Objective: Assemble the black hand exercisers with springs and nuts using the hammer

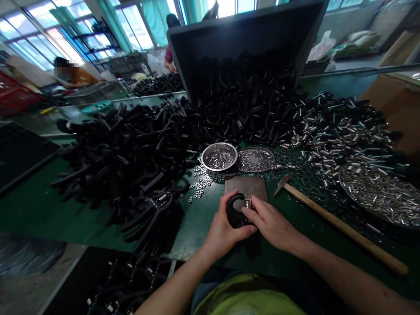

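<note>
Black moulded plastic D-shaped handle [232, 214], smooth and curved, long axis pointing away from you, held just above a worn metal plate [246, 186]. Your left hand [223, 229] closes around it; your right hand [271, 225] closes on its coiled steel spring [247, 202].

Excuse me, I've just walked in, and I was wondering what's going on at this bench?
A person holds a black plastic loop-shaped part in their left hand, while their right hand is on a ribbed metal piece at its top end, above a dark metal plate. A wooden-handled hammer lies to the right on the green bench, among heaps of black parts and a steel bowl of small metal pieces. A co-worker sits further back.
</note>
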Demonstrator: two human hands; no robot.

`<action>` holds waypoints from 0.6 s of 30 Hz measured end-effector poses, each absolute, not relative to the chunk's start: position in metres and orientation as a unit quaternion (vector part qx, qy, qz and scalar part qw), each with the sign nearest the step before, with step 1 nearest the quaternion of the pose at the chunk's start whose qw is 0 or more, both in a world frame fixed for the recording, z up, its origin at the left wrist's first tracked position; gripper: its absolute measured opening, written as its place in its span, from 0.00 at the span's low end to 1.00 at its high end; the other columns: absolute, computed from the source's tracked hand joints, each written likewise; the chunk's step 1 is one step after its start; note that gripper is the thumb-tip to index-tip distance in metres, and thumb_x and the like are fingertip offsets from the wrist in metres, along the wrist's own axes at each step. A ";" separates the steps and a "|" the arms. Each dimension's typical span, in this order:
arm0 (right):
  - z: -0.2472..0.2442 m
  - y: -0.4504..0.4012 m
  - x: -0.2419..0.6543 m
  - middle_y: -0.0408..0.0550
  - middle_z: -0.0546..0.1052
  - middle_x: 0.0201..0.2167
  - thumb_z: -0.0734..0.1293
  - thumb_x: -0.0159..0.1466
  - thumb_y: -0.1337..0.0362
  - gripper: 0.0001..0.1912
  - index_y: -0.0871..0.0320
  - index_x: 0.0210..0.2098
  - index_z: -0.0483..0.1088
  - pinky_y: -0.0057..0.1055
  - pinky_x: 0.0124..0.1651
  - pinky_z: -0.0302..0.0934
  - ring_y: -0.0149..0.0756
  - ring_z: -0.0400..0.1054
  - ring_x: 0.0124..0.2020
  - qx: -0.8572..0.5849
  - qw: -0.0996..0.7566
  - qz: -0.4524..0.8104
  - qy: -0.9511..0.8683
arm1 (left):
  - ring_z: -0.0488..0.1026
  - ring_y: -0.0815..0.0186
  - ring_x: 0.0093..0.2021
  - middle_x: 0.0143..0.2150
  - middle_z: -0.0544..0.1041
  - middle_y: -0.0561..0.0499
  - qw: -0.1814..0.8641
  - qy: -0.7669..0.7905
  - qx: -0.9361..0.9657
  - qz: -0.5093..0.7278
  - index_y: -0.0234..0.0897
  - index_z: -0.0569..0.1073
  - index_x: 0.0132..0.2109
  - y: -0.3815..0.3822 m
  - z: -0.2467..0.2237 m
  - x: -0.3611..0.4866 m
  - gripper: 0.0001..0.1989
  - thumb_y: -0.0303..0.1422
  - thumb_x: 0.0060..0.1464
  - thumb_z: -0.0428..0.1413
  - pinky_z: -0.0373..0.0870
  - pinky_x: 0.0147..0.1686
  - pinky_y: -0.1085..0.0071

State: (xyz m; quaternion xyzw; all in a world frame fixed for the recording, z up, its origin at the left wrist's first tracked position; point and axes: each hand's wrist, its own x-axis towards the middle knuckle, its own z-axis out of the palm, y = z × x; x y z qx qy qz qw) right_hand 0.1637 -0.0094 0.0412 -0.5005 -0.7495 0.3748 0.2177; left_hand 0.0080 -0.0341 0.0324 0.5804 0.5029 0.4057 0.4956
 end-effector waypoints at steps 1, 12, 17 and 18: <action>0.042 -0.011 0.165 0.48 0.71 0.31 0.55 0.67 0.61 0.10 0.58 0.36 0.65 0.31 0.36 0.57 0.35 0.67 0.34 -0.481 0.199 0.330 -0.787 | 0.71 0.61 0.47 0.49 0.71 0.49 0.491 0.501 0.591 0.399 0.43 0.54 0.59 -0.034 0.033 0.007 0.41 0.31 0.39 0.65 0.67 0.49 0.65; 0.039 0.018 0.170 0.54 0.77 0.33 0.55 0.66 0.59 0.15 0.62 0.36 0.69 0.32 0.34 0.57 0.41 0.72 0.35 -0.494 0.055 0.235 -0.835 | 0.73 0.61 0.41 0.45 0.73 0.49 0.488 0.487 0.654 0.311 0.41 0.57 0.59 -0.011 0.015 0.005 0.39 0.34 0.40 0.64 0.68 0.42 0.67; 0.048 0.090 0.167 0.49 0.78 0.33 0.59 0.64 0.57 0.13 0.55 0.35 0.74 0.31 0.34 0.57 0.39 0.71 0.35 -0.467 -0.029 0.175 -0.866 | 0.70 0.61 0.49 0.49 0.72 0.44 0.255 0.542 0.748 0.286 0.38 0.70 0.51 0.065 0.020 -0.020 0.16 0.37 0.57 0.52 0.66 0.48 0.67; 0.051 0.105 0.160 0.48 0.78 0.35 0.59 0.64 0.59 0.12 0.54 0.37 0.74 0.30 0.35 0.57 0.39 0.71 0.37 -0.476 -0.010 0.145 -0.867 | 0.70 0.62 0.48 0.48 0.73 0.44 0.191 0.584 0.744 0.261 0.36 0.71 0.49 0.085 0.022 -0.028 0.14 0.34 0.58 0.49 0.66 0.48 0.68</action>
